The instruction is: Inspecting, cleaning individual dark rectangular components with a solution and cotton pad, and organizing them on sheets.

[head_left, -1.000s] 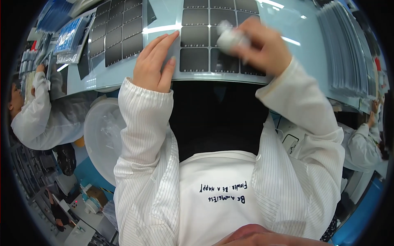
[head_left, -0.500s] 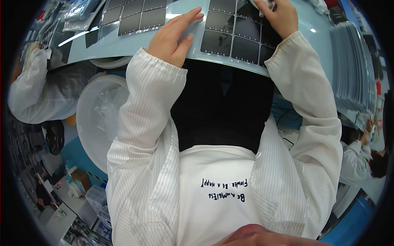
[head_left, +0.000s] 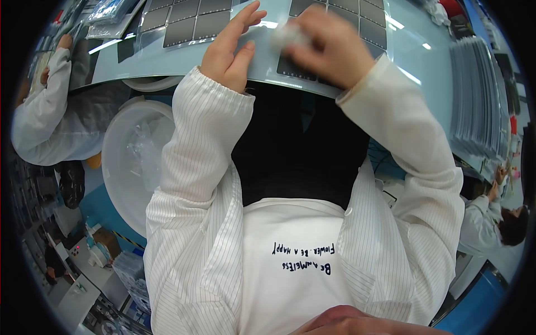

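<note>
My right hand (head_left: 330, 47) is blurred by motion and closed on a white wad (head_left: 289, 38), perhaps a wiping cloth. It is above the left part of a clear-edged sheet of dark rectangular panels (head_left: 372, 34), hiding several of them. My left hand (head_left: 230, 51) is open, thumb and fingers stretched out, at the left side of that sheet. Whether its edge touches the glossy table (head_left: 424, 61) I cannot tell. Farther left lies a second sheet of similar dark panels (head_left: 187, 29).
A tall stack of thin sheets (head_left: 479, 97) stands at the table's right. Plastic-wrapped packs (head_left: 109, 14) lie at the far left. Below the table edge on the left is a white round bin (head_left: 120, 167) with clear film inside. Co-workers in white sleeves (head_left: 42, 120) sit at either side.
My right hand has swept left and nearer to me with the white wad, from the sheet's far right part to its left part. My left hand has shifted slightly left.
</note>
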Motion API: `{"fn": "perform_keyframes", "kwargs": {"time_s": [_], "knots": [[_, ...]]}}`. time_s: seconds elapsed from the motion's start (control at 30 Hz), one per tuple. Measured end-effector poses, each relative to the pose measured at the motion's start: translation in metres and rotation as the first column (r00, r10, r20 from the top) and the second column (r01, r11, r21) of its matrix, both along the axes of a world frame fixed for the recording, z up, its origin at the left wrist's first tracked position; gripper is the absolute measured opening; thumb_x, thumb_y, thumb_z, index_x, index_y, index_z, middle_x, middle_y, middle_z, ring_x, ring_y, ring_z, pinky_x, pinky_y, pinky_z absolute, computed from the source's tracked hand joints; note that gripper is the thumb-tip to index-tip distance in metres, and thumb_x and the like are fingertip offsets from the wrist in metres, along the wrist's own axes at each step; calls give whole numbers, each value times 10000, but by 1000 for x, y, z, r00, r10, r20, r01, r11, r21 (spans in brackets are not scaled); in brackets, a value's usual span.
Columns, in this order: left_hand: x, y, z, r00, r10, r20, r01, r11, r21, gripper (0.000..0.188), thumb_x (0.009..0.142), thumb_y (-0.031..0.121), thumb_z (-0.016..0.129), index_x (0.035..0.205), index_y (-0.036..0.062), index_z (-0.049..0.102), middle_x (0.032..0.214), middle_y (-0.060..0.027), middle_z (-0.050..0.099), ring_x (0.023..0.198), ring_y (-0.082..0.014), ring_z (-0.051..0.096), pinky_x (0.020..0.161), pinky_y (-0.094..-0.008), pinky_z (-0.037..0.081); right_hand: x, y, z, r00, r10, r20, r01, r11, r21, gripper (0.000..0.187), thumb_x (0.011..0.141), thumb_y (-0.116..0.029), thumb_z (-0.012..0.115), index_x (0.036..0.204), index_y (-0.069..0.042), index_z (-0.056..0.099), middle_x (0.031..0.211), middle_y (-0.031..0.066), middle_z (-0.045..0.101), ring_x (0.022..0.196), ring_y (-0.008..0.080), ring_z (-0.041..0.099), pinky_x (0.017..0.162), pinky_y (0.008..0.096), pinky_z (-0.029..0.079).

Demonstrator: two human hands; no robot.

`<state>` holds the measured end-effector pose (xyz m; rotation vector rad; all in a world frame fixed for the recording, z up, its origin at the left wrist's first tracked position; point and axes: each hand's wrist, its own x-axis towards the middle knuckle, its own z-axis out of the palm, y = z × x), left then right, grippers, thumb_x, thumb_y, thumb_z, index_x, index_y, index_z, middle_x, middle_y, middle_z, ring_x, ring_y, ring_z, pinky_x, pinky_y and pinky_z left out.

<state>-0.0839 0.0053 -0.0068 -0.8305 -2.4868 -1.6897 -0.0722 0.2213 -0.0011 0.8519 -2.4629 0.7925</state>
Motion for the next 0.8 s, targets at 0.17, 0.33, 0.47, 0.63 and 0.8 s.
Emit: {"fn": "perform_keyframes", "kwargs": {"time_s": [0.17, 0.33, 0.47, 0.63, 0.8], "knots": [[3, 2, 12, 992, -121, -39, 117, 989, -92, 603, 814, -7, 391, 1401, 131, 414, 1330, -69, 534, 1264, -249, 443, 1088, -353, 288, 14, 45, 16, 946, -98, 310, 136, 985, -103, 314, 755, -231, 725, 1006, -60, 645, 930, 77, 628, 647, 186, 613, 586, 281, 489], [-4, 7, 27, 963, -229, -143, 202, 963, -179, 591, 794, 24, 524, 1373, 52, 405, 1330, -137, 508, 1248, -277, 456, 1056, -356, 332, 18, 83, -4, 886, -464, -12, 464, 885, 18, 323, 779, -174, 739, 1055, -47, 630, 879, 54, 603, 582, 106, 535, 520, 236, 426], [-6, -3, 8, 941, -226, -253, 151, 947, -283, 597, 810, 57, 440, 1400, 144, 426, 1351, -63, 522, 1266, -272, 437, 1087, -375, 284, 59, 10, 15, 995, 79, 54, -83, 993, 86, 345, 736, -153, 752, 1018, -8, 618, 930, 59, 587, 619, 123, 545, 554, 260, 448], [1, 4, 8, 949, -210, -236, 126, 936, -327, 627, 780, 82, 496, 1399, 151, 428, 1358, -62, 514, 1298, -272, 411, 1108, -396, 262, 37, 55, 32, 927, -265, 266, 310, 940, -141, 269, 749, -159, 710, 932, 23, 635, 815, 133, 591, 633, 224, 609, 565, 300, 454], [-6, -6, 1, 967, -151, -205, 65, 926, -371, 648, 747, 52, 506, 1387, 130, 442, 1358, -68, 512, 1305, -273, 408, 1103, -399, 280, 71, 58, 2, 985, -109, 131, 117, 992, -54, 370, 754, -146, 730, 1081, -13, 617, 928, 42, 573, 611, 111, 513, 537, 223, 426]]}}
